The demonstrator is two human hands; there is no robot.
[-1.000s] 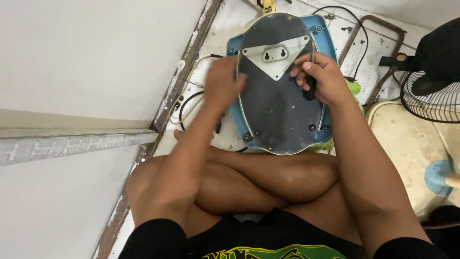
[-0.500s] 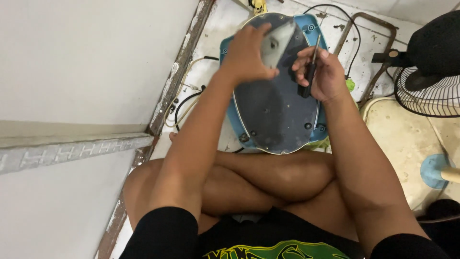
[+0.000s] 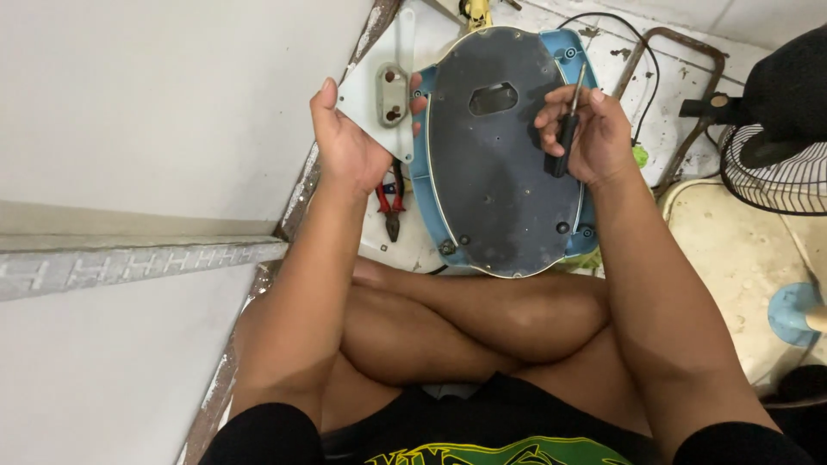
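My left hand (image 3: 349,142) holds a pale triangular metal bracket (image 3: 379,99) lifted off to the left of the appliance base. That base is a dark grey oval plate (image 3: 500,164) with a blue plastic rim (image 3: 422,176), standing tilted on the floor in front of my crossed legs. An oval opening (image 3: 493,97) shows in the plate's upper part. My right hand (image 3: 594,138) grips a black-handled screwdriver (image 3: 564,138) over the plate's right edge, tip pointing up.
Red-handled pliers (image 3: 392,202) lie on the floor under my left hand. A white wall and a ledge fill the left. A fan with a wire guard (image 3: 775,164) stands at right, a black cable (image 3: 637,52) and a rusty metal frame (image 3: 680,52) behind the base.
My left hand has pulled the triangular bracket off the plate and carried it left, uncovering the oval opening. My right hand with the screwdriver stayed at the right edge.
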